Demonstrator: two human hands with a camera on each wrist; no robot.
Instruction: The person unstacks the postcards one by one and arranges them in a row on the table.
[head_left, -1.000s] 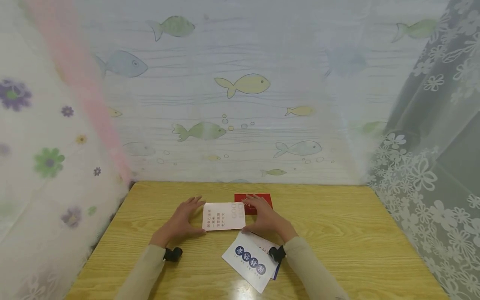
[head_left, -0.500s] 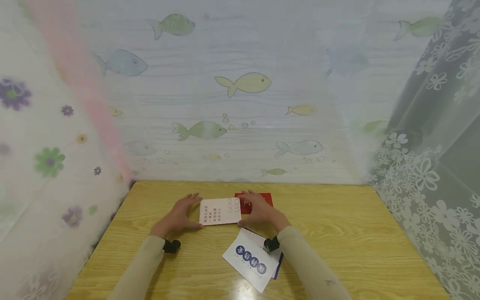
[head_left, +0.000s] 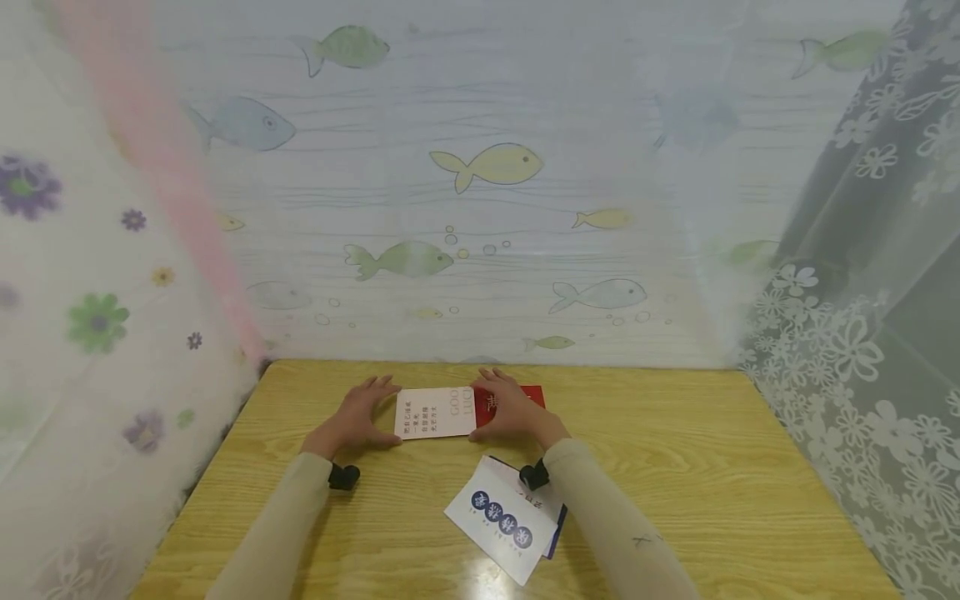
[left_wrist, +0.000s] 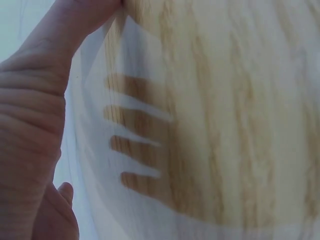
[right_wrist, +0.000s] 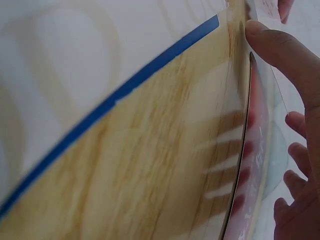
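A pale pink card printed with dark characters and "GOOD LUCK" lies between both hands in the head view. My left hand holds its left end, thumb at the near corner and fingers at the far one. The right end is held the same way by my right hand. Beyond and partly under that hand lies a red card, mostly hidden. In the left wrist view the left thumb shows above the wood, with finger-shaped shadows or reflections. The right wrist view shows the right thumb near the red card's edge.
Nearer the front, a white card with blue circles lies askew over other cards, one with a dark blue edge. The right forearm passes beside them. A fish-patterned curtain hangs behind the wooden table.
Both hands have moved the pale pink card away from me and slightly left. It now sits roughly level with the red card. The front cards stay where they were.
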